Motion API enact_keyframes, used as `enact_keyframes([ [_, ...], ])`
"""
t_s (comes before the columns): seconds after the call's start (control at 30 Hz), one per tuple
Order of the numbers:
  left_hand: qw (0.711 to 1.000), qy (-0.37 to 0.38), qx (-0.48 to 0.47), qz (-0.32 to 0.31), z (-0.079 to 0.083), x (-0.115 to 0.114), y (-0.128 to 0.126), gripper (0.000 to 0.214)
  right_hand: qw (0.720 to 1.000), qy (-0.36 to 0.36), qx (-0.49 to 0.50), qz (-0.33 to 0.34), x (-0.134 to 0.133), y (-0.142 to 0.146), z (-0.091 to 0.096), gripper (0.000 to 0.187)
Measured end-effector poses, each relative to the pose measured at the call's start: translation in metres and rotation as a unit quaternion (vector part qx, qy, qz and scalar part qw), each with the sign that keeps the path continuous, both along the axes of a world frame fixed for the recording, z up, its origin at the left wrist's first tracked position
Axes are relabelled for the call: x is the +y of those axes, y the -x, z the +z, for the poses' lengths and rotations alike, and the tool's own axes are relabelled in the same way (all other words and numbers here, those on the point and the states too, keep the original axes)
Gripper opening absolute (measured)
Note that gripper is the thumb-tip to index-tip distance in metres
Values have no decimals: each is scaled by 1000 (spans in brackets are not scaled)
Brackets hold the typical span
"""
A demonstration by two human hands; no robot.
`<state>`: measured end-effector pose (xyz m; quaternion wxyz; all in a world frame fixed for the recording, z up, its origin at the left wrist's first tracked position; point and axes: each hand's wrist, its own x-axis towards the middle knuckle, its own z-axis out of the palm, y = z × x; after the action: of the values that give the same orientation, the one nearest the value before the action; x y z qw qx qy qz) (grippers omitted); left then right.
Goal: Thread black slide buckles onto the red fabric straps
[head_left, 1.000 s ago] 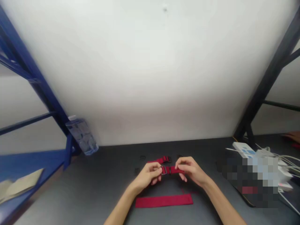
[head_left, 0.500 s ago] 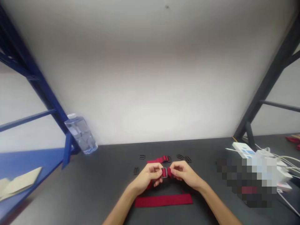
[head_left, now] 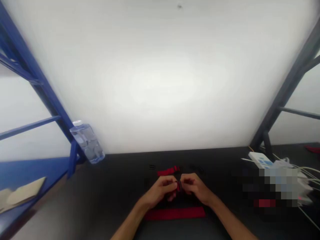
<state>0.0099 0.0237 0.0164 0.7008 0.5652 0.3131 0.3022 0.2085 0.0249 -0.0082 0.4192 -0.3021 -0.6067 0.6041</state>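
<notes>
Left hand (head_left: 161, 190) and right hand (head_left: 193, 187) meet at mid-bench, wrists angled inward, both pinching a red webbing strap (head_left: 169, 171) closely together. The hands sit closer than in the preceding frame, and the metal slider seen there is now hidden by the fingers. A flat red webbing strip (head_left: 175, 213) lies just nearer the person. Dim black sliders (head_left: 151, 166) lie beyond the strap. On the dark bench (head_left: 112, 213), a plastic water bottle (head_left: 87, 143) stands at the far left beside a blue steel upright (head_left: 73, 159); a white power strip (head_left: 260, 160) with cables lies far right.
</notes>
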Motion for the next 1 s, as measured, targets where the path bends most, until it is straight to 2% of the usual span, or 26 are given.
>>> enact_keyframes([
  [0.17, 1000, -20, 20, -13, 3, 0, 1, 34, 1000, 6, -1, -16, 1, -2, -1, 33],
  [0.43, 1000, -11, -1, -14, 2, -1, -2, 32, 996, 57, 65, 11, -1, 4, -5, 36],
  [0.57, 997, -42, -49, 32, 5, 0, -1, 29, 992, 89, 94, -6, 0, 6, -4, 35],
  [0.67, 995, -68, -54, 50, 8, 0, -1, 36, 990, 95, 103, -8, 0, 7, -4, 34],
  [0.9, 994, -65, -23, 90, 3, 2, -5, 40, 993, 82, 84, -34, 2, 9, -7, 34],
  [1.0, 992, -70, -9, 108, 1, 2, -6, 37, 994, 45, 66, -77, 3, 8, -6, 30],
])
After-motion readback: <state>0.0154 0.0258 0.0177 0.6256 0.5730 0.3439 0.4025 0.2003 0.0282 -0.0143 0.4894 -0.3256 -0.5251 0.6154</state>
